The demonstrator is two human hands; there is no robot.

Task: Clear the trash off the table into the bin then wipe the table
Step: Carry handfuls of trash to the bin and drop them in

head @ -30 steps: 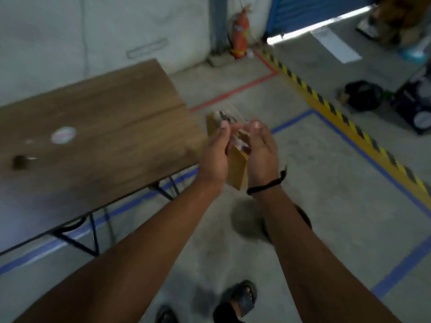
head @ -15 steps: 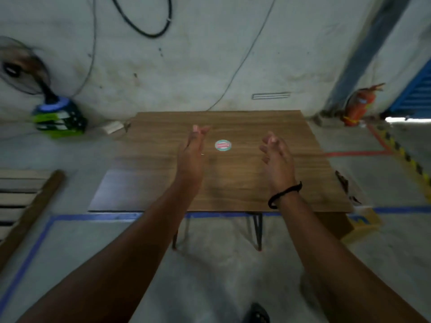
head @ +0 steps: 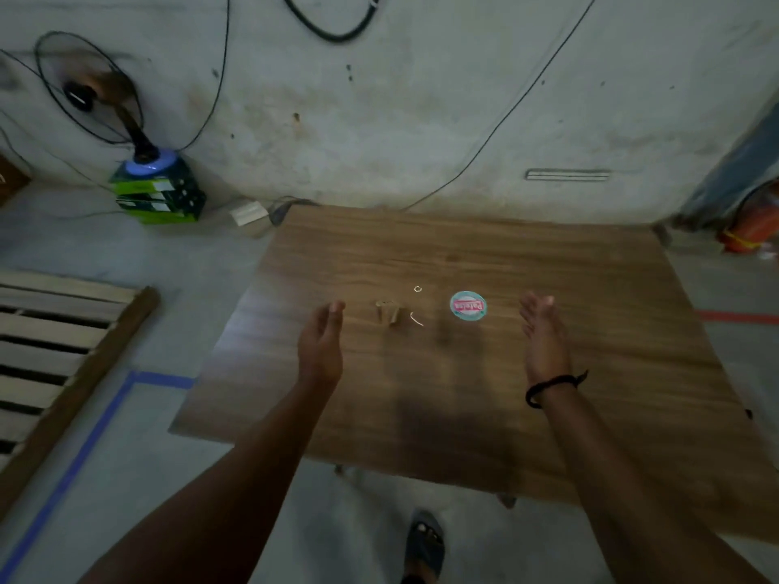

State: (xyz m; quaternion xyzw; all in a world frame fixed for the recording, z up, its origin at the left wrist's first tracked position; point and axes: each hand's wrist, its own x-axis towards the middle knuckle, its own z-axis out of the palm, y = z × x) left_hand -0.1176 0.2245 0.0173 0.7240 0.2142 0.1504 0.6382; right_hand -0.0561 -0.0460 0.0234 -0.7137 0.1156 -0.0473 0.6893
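Wood-grain tabletop (head: 548,267) carries the remaining trash mid-surface: brown scrap (head: 388,314), white slivers (head: 416,319) and round teal lid (head: 468,305). Left grip (head: 322,347) and right grip (head: 543,335) are held spread and empty, flanking the trash. Small bits should be swept toward the lid, then scooped in one pass. Bin not in view. Versus half a second back: tabletop is closer, hands are set wider apart, and the scrap is now uncovered.

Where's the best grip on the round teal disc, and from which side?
Probably pinch the rim, thumb and finger on opposite edges, from above. The round teal disc lies flat on the table, so only its edge offers purchase. The open right hand is nearest.
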